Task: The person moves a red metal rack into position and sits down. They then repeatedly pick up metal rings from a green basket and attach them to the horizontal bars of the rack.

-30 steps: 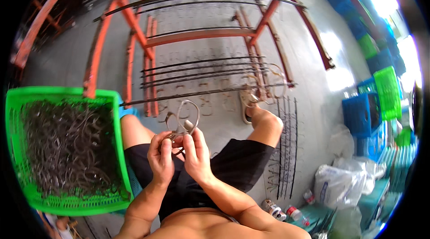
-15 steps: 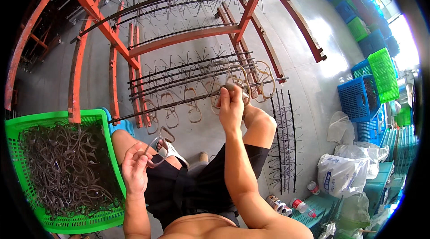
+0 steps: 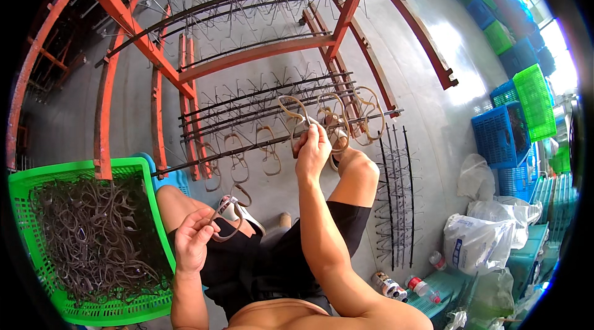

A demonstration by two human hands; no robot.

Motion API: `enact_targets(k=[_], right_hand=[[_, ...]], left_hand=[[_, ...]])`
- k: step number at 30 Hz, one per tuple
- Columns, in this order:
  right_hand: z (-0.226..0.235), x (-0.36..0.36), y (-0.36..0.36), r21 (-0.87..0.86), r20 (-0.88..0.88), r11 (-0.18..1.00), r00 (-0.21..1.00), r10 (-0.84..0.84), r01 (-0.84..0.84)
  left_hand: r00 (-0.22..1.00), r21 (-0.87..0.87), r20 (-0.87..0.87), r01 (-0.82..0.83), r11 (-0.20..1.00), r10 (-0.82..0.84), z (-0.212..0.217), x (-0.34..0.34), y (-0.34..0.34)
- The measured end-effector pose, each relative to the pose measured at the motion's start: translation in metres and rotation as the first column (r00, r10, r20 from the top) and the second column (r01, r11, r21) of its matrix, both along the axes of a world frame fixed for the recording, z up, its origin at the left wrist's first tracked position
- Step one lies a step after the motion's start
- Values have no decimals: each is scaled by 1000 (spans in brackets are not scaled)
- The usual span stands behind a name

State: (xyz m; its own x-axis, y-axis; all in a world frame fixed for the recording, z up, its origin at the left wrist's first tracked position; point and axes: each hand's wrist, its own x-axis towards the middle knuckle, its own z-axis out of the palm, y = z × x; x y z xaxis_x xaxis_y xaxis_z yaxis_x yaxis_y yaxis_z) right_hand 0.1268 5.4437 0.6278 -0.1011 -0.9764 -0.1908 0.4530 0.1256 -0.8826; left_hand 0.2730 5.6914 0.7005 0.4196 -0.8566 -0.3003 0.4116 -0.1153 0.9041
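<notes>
Eyeglass frames (image 3: 237, 209) were in both hands: the left hand (image 3: 193, 244) had its fingers clamped on one near the green basket (image 3: 162, 222), while the right hand's (image 3: 313, 155) fingers pinched another at the dark bar (image 3: 253, 146).

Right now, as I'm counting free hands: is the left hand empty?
No, the left hand grips a thin, brown, eyeglass-shaped frame.

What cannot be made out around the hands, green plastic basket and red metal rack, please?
Head view: whether the thin brown looped frame in the right hand touches the black metal rod; the hand blocks it.
Head view: how deep the brown looped frames go in the green plastic basket; top layer hides it.
Head view: the top of the red metal rack, cut by the picture's edge.
</notes>
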Motion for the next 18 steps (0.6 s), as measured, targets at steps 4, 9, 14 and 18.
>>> enact_targets(k=[4, 9, 14, 18], right_hand=[[-1, -3, -2, 42, 118, 999, 993, 30, -35], [-1, -2, 0, 70, 237, 997, 971, 17, -34], [-3, 4, 5, -9, 137, 1000, 990, 27, -26], [12, 12, 12, -3, -70, 1000, 997, -27, 27]], left_hand=[[1000, 15, 16, 2, 1000, -2, 1, 0, -2], [1000, 21, 16, 4, 1000, -5, 1, 0, -3], [1000, 21, 13, 10, 1000, -11, 0, 0, -5], [1000, 19, 0, 21, 1000, -21, -1, -1, -4]])
